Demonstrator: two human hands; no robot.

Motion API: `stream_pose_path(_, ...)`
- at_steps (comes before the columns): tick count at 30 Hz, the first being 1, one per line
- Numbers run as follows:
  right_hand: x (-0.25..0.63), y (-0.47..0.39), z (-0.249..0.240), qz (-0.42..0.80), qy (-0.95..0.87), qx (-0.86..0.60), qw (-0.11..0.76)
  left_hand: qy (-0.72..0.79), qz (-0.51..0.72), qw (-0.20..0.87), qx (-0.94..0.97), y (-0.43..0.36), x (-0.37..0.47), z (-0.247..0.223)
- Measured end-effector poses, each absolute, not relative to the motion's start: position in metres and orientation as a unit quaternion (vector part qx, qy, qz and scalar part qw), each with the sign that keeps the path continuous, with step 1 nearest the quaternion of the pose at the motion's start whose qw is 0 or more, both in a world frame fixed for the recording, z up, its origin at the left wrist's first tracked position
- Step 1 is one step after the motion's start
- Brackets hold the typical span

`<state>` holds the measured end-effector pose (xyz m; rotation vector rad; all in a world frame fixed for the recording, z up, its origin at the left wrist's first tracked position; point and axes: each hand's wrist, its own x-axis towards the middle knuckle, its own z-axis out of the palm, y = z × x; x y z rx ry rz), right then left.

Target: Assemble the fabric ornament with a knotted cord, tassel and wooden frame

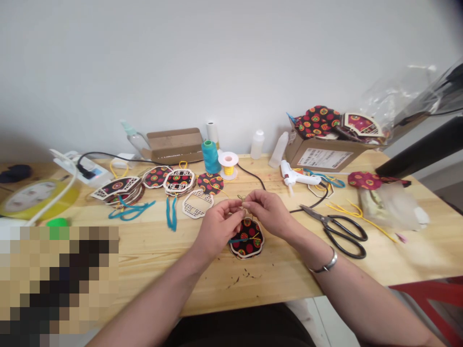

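My left hand [228,219] and my right hand [263,208] meet over the middle of the table, fingers pinched together. Between the fingertips a thin yellowish cord [241,197] pokes up in a small loop; the rest of it is hidden. Just below, a pendant [249,249] of dark floral fabric with a pale scalloped wooden rim lies flat. A teal thread and a bit of yellow cord cross its face. Left of my hands, a cut-out wooden frame [191,210] overlaps a round fabric piece [216,183].
Black-handled scissors [343,230] and a white glue gun [298,177] lie to the right. Finished-looking pendants [180,181] sit at left. Behind stand a teal thread cone [211,158], a yellow cord spool [228,166], bottles [257,144] and a filled cardboard box [318,154].
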<state>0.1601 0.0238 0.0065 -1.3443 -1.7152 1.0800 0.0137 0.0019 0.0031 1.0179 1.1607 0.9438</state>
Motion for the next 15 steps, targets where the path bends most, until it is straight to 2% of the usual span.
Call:
stream_pose_path(7,0.1607,0.0242,0.0102,0.411,-0.666,-0.518,0.345,0.528,0.402,0.587,0.464,0.0009,0.0118,0.0039)
stream_pose_path(15,0.1616,0.0240,0.0119,0.454,-0.644,-0.508,0.349,0.498,0.414,0.637,0.417,0.0034,0.0105,0.0025)
